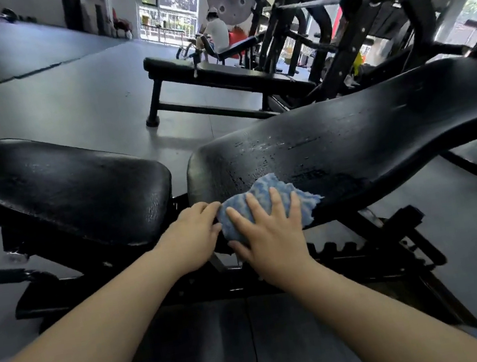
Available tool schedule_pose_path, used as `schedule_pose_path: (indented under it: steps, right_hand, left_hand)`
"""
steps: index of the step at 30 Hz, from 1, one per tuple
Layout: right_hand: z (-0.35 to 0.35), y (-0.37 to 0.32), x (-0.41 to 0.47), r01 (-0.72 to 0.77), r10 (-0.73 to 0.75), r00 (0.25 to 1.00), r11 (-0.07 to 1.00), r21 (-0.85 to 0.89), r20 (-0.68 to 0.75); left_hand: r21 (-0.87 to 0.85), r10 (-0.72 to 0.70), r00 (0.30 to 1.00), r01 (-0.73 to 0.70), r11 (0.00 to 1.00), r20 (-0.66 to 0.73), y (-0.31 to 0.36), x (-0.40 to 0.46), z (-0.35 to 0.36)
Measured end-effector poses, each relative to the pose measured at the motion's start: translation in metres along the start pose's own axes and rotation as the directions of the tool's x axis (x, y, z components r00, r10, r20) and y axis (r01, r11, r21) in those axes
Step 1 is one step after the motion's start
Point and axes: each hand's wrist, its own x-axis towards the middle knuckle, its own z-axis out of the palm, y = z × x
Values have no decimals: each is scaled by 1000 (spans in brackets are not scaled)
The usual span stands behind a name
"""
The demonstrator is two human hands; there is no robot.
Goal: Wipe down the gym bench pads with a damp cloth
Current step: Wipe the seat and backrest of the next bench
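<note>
blue cloth (pixel 265 200) under right hand (pixel 272 238) on back pad (pixel 349 137).

The single wide-angle camera is sitting on the person's head, looking forward and down along both forearms. It is hovering close over the near edge of the back pad (pixel 349 137), with the seat pad (pixel 58 185) lying to its left. Farther off it is taking in the grey floor (pixel 74 91), a second bench (pixel 213 74) and the windows (pixel 169 2) (edges are bending from the lens).
</note>
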Motion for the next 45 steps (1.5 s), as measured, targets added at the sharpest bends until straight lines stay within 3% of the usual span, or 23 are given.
schedule_pose_path:
  steps: [4,8,10,13,16,19,23,27,29,31,33,35,38,42,45]
  right_hand:
    - [6,29,2,156,-160,984,986,-52,-75]
    - [7,97,-9,249,-256,962,965,-82,-95]
    - [2,137,-16,210,-220,972,971,-110,-85]
    - [-6,196,-27,62,-69,996,991,-115,-60]
    - [-12,218,-31,-190,192,981,980,65,-21]
    - [-9,182,-25,-348,367,929,911,223,-49]
    - [-4,144,-30,-135,141,986,989,66,-91]
    - [-8,208,-27,93,-93,994,996,0,-54]
    - [-7,261,-24,30,-31,997,999,-20,-65]
    - [-6,324,-24,-156,156,986,988,-9,-61]
    - [-9,376,-28,-327,325,944,945,-19,-59]
    - [-12,392,-26,-405,404,910,914,10,-90]
    - [-2,356,-22,-349,362,921,931,108,-144]
    - [7,351,-30,-85,98,983,992,89,-154]
    - [-2,409,-26,-226,226,964,974,19,-138]
  left_hand:
    - [-4,78,979,-80,997,-190,17,5,17]
    - [-57,185,958,-202,978,-218,45,9,19]
    - [28,290,933,-291,956,-215,56,9,23]
    - [124,329,928,-311,942,-174,66,9,29]
    - [129,301,938,-281,951,-171,77,14,27]
    - [88,330,923,-319,944,-198,99,27,17]
    - [-40,346,901,-369,929,-262,142,49,3]
    - [-100,385,874,-430,897,-298,179,77,3]
    - [-43,462,842,-491,870,-277,203,96,1]
    - [18,531,815,-542,840,-234,228,114,-1]
    - [41,564,801,-568,822,-201,249,129,-1]
    - [37,574,795,-579,814,-196,267,142,1]
    - [43,582,781,-589,807,-226,291,160,5]
    - [38,575,783,-584,811,-236,318,174,8]
    - [81,607,764,-606,791,-218,339,181,4]
